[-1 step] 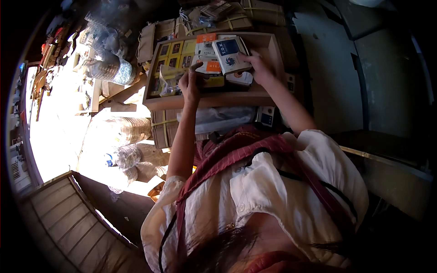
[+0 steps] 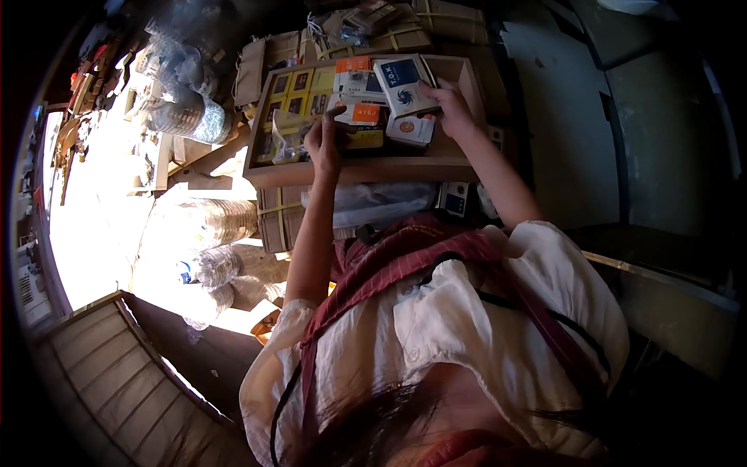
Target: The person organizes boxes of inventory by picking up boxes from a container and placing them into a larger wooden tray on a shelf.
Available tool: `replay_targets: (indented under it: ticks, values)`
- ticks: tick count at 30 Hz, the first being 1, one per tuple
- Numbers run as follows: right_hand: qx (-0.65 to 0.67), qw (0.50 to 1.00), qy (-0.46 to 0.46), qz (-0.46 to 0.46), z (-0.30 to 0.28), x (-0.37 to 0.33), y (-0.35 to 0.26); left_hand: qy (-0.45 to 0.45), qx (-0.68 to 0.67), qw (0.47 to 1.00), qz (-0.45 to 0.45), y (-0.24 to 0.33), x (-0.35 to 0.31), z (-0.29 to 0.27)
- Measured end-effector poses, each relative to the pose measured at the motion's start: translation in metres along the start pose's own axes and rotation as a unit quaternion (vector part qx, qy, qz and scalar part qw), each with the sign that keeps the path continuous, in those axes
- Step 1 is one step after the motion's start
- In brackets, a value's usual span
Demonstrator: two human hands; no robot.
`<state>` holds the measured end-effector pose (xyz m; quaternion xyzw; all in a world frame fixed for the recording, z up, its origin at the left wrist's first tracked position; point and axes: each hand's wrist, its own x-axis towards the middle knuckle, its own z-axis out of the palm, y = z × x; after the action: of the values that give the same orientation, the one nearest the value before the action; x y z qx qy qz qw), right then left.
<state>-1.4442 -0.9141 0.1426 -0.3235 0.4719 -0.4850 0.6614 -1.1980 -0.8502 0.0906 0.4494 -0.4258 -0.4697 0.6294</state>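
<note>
In my right hand (image 2: pixel 454 113) is a small white and blue cardboard box (image 2: pixel 399 76) with a swirl mark, gripped at its right side. It is tilted above other small boxes in a shallow wooden tray (image 2: pixel 366 170). My left hand (image 2: pixel 325 142) is at the tray's front, fingers curled, beside an orange and white box (image 2: pixel 360 114) and a yellow and dark box (image 2: pixel 363 139). What those fingers hold, if anything, is hidden. A white box with a round emblem (image 2: pixel 410 129) lies under the held box. Left of my left hand is a clear plastic bag (image 2: pixel 286 136).
Yellow boxes (image 2: pixel 299 83) fill the tray's left side. Strapped cardboard cartons (image 2: pixel 455 22) stand behind it, and a wrapped bundle (image 2: pixel 381 204) lies below its front. Large clear plastic bottles (image 2: pixel 216 266) stand at left in bright light. A slatted panel (image 2: pixel 117 373) is at lower left.
My right hand has moved slightly right and away from me with the white and blue box, uncovering more of the emblem box beneath. My left hand's fingers have curled in slightly.
</note>
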Motion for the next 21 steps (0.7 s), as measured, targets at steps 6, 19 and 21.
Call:
replay_targets:
  ticks: [6, 19, 21]
  values:
    - [-0.424, 0.892, -0.079, -0.131, -0.093, 0.115, -0.042, 0.020, 0.042, 0.999, -0.007, -0.001, -0.001, -0.005]
    - [-0.710, 0.693, -0.009, -0.126, -0.117, 0.158, 0.067, 0.076, 0.039, 0.996, 0.022, -0.013, 0.006, 0.000]
    - [-0.809, 0.584, -0.033, -0.055, -0.096, 0.130, 0.077, 0.082, 0.053, 0.995, 0.026, -0.006, 0.000, -0.001]
